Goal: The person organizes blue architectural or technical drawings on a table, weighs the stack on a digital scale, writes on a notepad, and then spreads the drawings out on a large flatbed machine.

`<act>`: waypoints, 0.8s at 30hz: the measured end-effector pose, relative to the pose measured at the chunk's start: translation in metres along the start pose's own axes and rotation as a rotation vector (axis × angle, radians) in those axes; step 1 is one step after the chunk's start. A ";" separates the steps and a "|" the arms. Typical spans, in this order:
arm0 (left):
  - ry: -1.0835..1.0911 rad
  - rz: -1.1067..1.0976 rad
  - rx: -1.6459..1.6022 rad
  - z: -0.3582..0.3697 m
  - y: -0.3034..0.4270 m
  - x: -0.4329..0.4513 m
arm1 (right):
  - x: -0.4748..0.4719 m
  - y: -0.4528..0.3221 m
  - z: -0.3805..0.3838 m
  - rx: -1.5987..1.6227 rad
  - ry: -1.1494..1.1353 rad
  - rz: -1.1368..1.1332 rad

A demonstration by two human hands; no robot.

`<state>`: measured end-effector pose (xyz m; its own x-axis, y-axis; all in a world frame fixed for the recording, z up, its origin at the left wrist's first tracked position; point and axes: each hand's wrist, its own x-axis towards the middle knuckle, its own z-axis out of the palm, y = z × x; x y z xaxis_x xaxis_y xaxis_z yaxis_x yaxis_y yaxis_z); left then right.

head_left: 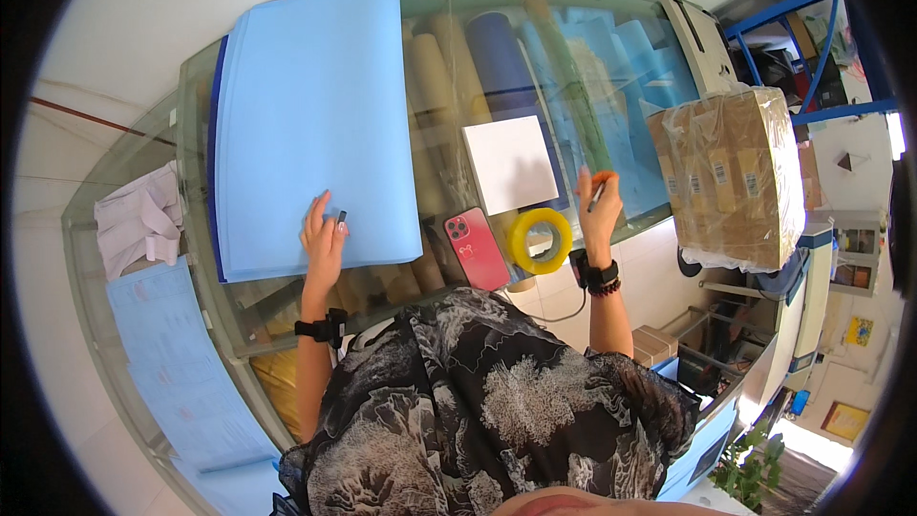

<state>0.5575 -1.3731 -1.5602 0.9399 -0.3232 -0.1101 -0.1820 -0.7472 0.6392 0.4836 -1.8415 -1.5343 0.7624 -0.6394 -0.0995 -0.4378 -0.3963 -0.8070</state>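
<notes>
A stack of large light blue sheets [315, 115] lies on the glass-topped counter [430, 269]. My left hand [326, 235] is over the near part of the stack, with a short dark-and-light object [342, 216], perhaps a pen or its cap, between its fingers. On the right, my right hand [600, 209] holds a slim dark-tipped pen-like object [596, 198] and something orange [606, 178] whose kind I cannot tell. Between my hands are a white square pad or box [509, 165], a red smartphone [476, 249] and a roll of yellowish packing tape [515, 240].
Rolls of material [494, 50] show through the glass. A plastic-wrapped cardboard box [723, 179] stands at the right. Folded pale cloth [140, 218] and light blue printed sheets [179, 365] lie on the left glass surface. A blue metal frame [845, 111] rises at upper right.
</notes>
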 end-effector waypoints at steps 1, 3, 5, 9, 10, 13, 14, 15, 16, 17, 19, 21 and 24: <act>-0.003 -0.005 -0.004 0.000 0.000 0.001 | 0.006 -0.010 -0.002 -0.062 0.099 -0.144; -0.005 -0.019 0.008 0.000 -0.001 0.002 | 0.019 -0.028 0.003 0.199 0.067 -0.050; -0.008 -0.024 0.010 -0.001 -0.006 0.000 | 0.036 -0.035 0.012 0.392 -0.205 -0.141; -0.020 -0.032 -0.024 -0.003 -0.004 0.001 | 0.059 -0.052 0.062 0.584 -0.426 -0.081; -0.021 -0.038 -0.023 -0.003 -0.002 0.002 | 0.063 -0.046 0.076 0.580 -0.478 -0.076; -0.043 -0.060 -0.048 -0.003 0.004 0.003 | 0.075 -0.030 0.110 0.652 -0.599 -0.015; -0.052 -0.064 -0.055 -0.003 0.005 0.003 | 0.076 -0.023 0.120 0.588 -0.644 -0.044; -0.060 -0.070 -0.064 -0.003 0.004 0.002 | 0.075 -0.021 0.128 0.523 -0.691 -0.073; -0.056 -0.076 -0.065 -0.004 0.004 0.000 | 0.072 -0.019 0.135 0.552 -0.672 -0.041; -0.055 -0.073 -0.066 -0.004 0.003 -0.002 | 0.071 -0.018 0.141 0.551 -0.678 -0.041; -0.053 -0.069 -0.070 -0.004 0.001 -0.002 | 0.075 -0.009 0.151 0.528 -0.625 -0.007; -0.036 -0.055 -0.045 -0.005 -0.002 -0.003 | 0.079 -0.004 0.161 0.541 -0.595 -0.022; -0.028 -0.057 -0.050 -0.004 -0.005 -0.005 | 0.082 0.002 0.169 0.584 -0.622 -0.046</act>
<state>0.5550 -1.3654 -1.5594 0.9398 -0.2978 -0.1679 -0.1136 -0.7351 0.6683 0.6260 -1.7829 -1.6424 0.9711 -0.0853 -0.2227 -0.2141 0.0996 -0.9717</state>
